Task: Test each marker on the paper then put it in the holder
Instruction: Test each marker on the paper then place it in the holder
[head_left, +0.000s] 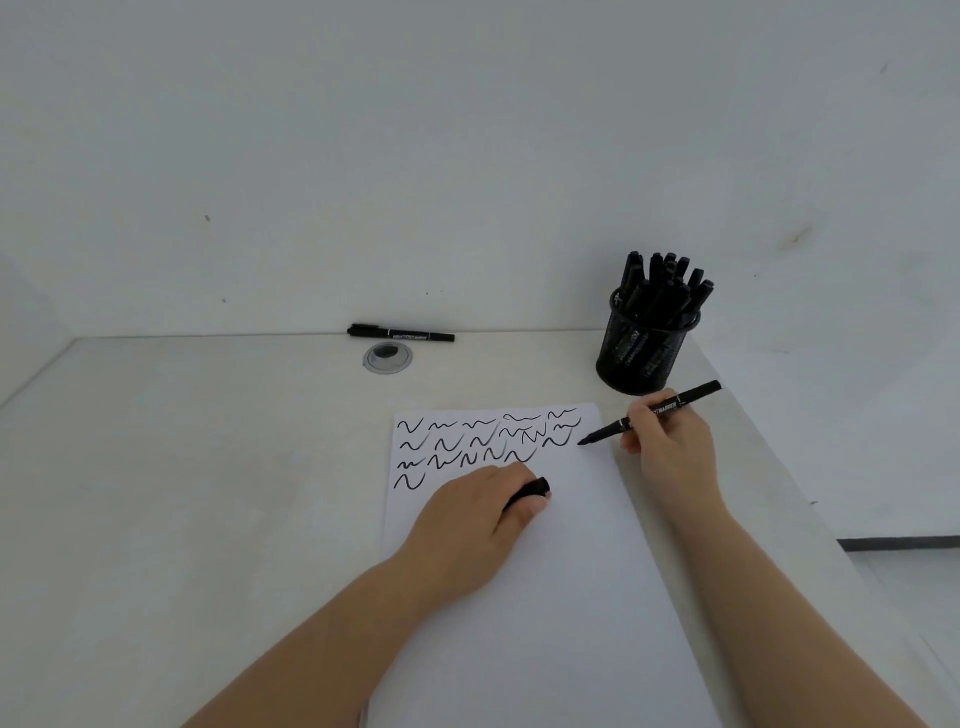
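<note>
A white sheet of paper (561, 571) lies on the table with several black squiggles near its top. My right hand (667, 447) grips an uncapped black marker (670, 408), its tip hovering at the paper's upper right edge. My left hand (478, 514) rests on the paper with the marker's black cap (535, 489) pinched in its fingers. A black mesh holder (644, 345) stands at the back right, filled with several black markers. One more capped black marker (400, 333) lies against the wall at the back.
A round grey cable grommet (388, 357) sits in the white table (182, 467) just in front of the lying marker. The table's right edge runs diagonally past the holder, with floor beyond it. A white wall rises behind the table.
</note>
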